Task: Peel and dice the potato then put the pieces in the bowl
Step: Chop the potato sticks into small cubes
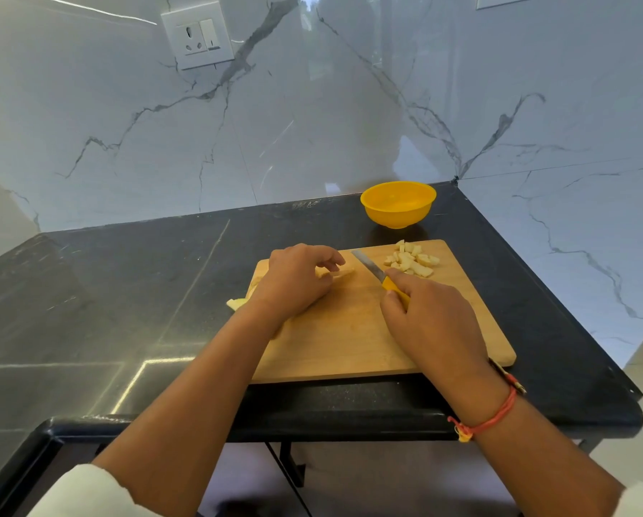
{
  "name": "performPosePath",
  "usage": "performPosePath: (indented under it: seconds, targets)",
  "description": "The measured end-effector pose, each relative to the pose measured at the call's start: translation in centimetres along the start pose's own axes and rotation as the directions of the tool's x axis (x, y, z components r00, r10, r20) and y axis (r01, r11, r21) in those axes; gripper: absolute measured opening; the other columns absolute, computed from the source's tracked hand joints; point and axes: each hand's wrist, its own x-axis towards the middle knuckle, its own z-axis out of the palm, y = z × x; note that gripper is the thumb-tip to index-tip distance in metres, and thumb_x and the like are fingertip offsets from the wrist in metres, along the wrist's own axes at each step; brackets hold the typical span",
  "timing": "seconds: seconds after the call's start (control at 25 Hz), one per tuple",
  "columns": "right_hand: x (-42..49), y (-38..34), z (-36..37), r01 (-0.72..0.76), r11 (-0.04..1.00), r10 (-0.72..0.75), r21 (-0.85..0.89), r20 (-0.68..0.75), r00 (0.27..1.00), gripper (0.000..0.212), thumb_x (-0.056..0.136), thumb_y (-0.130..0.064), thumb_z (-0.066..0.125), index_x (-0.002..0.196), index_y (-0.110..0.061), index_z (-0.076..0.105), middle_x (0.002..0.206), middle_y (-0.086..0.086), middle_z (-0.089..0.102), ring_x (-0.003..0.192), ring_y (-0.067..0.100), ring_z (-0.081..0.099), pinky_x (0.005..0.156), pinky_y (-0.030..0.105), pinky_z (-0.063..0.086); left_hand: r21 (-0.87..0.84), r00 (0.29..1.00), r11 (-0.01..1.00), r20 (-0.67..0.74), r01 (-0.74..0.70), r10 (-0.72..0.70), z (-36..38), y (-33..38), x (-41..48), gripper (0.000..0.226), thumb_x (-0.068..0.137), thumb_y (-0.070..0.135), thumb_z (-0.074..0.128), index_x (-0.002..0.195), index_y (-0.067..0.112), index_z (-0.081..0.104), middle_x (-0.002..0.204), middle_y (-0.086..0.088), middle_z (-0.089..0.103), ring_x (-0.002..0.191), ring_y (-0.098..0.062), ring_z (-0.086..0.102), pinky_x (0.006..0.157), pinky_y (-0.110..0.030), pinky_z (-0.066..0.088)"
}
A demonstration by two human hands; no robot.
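On the wooden cutting board [350, 337], my left hand [297, 281] pinches a pale strip of peeled potato [344, 273] against the wood. My right hand [430, 319] grips a yellow-handled knife [377, 274]; its blade points up and left, lying just right of the strip. A heap of several diced potato pieces [411, 258] lies at the board's far right corner. The empty yellow bowl [398, 204] stands on the counter behind the board. Most of the strip is hidden under my left fingers.
A piece of peel or potato [236, 303] pokes out at the board's left edge, beside my left wrist. The black counter [126, 292] meets marble walls at the back and right. Its front edge drops off just below the board.
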Motion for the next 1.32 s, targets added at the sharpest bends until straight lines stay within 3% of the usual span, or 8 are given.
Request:
performPosePath:
  seconds: [0.12, 0.24, 0.4, 0.52, 0.68, 0.8, 1.0, 1.32]
  targets:
    - [0.0, 0.1, -0.1, -0.019, 1.000, 0.020, 0.025, -0.030, 0.999, 0.042, 0.098, -0.038, 0.047, 0.139, -0.031, 0.053, 0.066, -0.022, 0.045, 0.059, 0.001, 0.047, 0.048, 0.014, 0.030, -0.069, 0.998, 0.996, -0.023, -0.064, 0.063, 0.5, 0.6, -0.6, 0.034, 0.092, 0.012, 0.065, 0.118, 0.033, 0.069, 0.108, 0.013, 0.071, 0.095, 0.000, 0.060, 0.097, -0.026, 0.048]
    - [0.0, 0.1, 0.0, -0.024, 1.000, 0.024, 0.019, -0.029, 0.999, 0.042, 0.098, -0.039, 0.047, 0.139, -0.032, 0.053, 0.064, -0.023, 0.042, 0.058, 0.002, 0.047, 0.047, 0.014, 0.031, -0.006, 0.995, 0.997, 0.058, -0.076, 0.076, 0.5, 0.9, -1.1, 0.037, 0.093, 0.011, 0.065, 0.123, 0.033, 0.065, 0.117, 0.013, 0.068, 0.105, -0.004, 0.059, 0.091, -0.017, 0.042]
    - [0.1, 0.0, 0.0, -0.016, 1.000, 0.016, 0.003, -0.009, 1.000, 0.042, 0.096, -0.040, 0.047, 0.138, -0.033, 0.054, 0.073, -0.018, 0.054, 0.061, 0.003, 0.050, 0.052, 0.020, 0.046, 0.036, 0.997, 0.999, 0.072, -0.040, 0.037, 0.3, 1.9, -1.2, 0.034, 0.092, 0.030, 0.069, 0.125, 0.032, 0.064, 0.121, 0.010, 0.066, 0.110, -0.010, 0.059, 0.097, -0.026, 0.047]
    - [0.0, -0.2, 0.0, -0.003, 1.000, 0.003, -0.025, 0.001, 1.000, 0.042, 0.095, -0.040, 0.047, 0.136, -0.033, 0.056, 0.072, -0.016, 0.054, 0.060, 0.004, 0.048, 0.051, 0.021, 0.045, 0.092, 0.998, 0.996, 0.061, -0.021, 0.015, 1.0, 3.0, -1.3, 0.028, 0.091, 0.042, 0.066, 0.116, 0.031, 0.070, 0.114, 0.010, 0.069, 0.106, -0.012, 0.060, 0.100, -0.039, 0.047]
    - [-0.1, -0.3, 0.0, 0.008, 0.999, -0.008, -0.052, 0.003, 1.000, 0.041, 0.095, -0.042, 0.047, 0.135, -0.035, 0.056, 0.082, -0.014, 0.066, 0.065, 0.005, 0.050, 0.053, 0.021, 0.044, 0.056, 0.998, 0.998, -0.054, 0.040, -0.037, 1.7, 3.4, -1.0, 0.024, 0.092, 0.040, 0.066, 0.109, 0.025, 0.074, 0.106, 0.006, 0.072, 0.101, -0.015, 0.062, 0.097, -0.042, 0.048]
    - [-0.1, -0.3, 0.1, 0.031, 0.998, -0.029, -0.063, 0.021, 0.999, 0.042, 0.096, -0.043, 0.047, 0.136, -0.036, 0.055, 0.075, -0.017, 0.058, 0.062, 0.003, 0.050, 0.051, 0.016, 0.038, -0.032, 0.994, 0.997, -0.077, 0.076, -0.078, 1.8, 3.3, -1.0, 0.021, 0.091, 0.038, 0.068, 0.103, 0.022, 0.076, 0.100, 0.004, 0.073, 0.100, -0.017, 0.062, 0.097, -0.042, 0.048]
    - [-0.1, -0.5, 0.1, 0.053, 0.994, -0.051, -0.095, 0.023, 0.998, 0.041, 0.096, -0.042, 0.047, 0.135, -0.036, 0.055, 0.071, -0.017, 0.053, 0.058, 0.002, 0.046, 0.047, 0.016, 0.030, -0.006, 0.995, 0.997, -0.066, 0.080, -0.080, 1.9, 2.8, -1.1, 0.021, 0.096, 0.034, 0.062, 0.108, 0.024, 0.077, 0.104, 0.004, 0.074, 0.104, -0.018, 0.062, 0.101, -0.041, 0.044]
    - [0.1, -1.1, -0.1, 0.121, 0.973, -0.091, -0.197, 0.155, 0.984, 0.046, 0.101, -0.036, 0.041, 0.147, -0.038, 0.038, 0.081, -0.009, 0.054, 0.071, 0.009, 0.051, 0.060, 0.027, 0.047, -0.079, 0.992, 0.996, -0.119, 0.040, -0.049, 2.4, 2.6, -1.4, 0.015, 0.094, 0.030, 0.066, 0.101, 0.027, 0.078, 0.095, 0.007, 0.075, 0.095, -0.014, 0.063, 0.098, -0.043, 0.047]
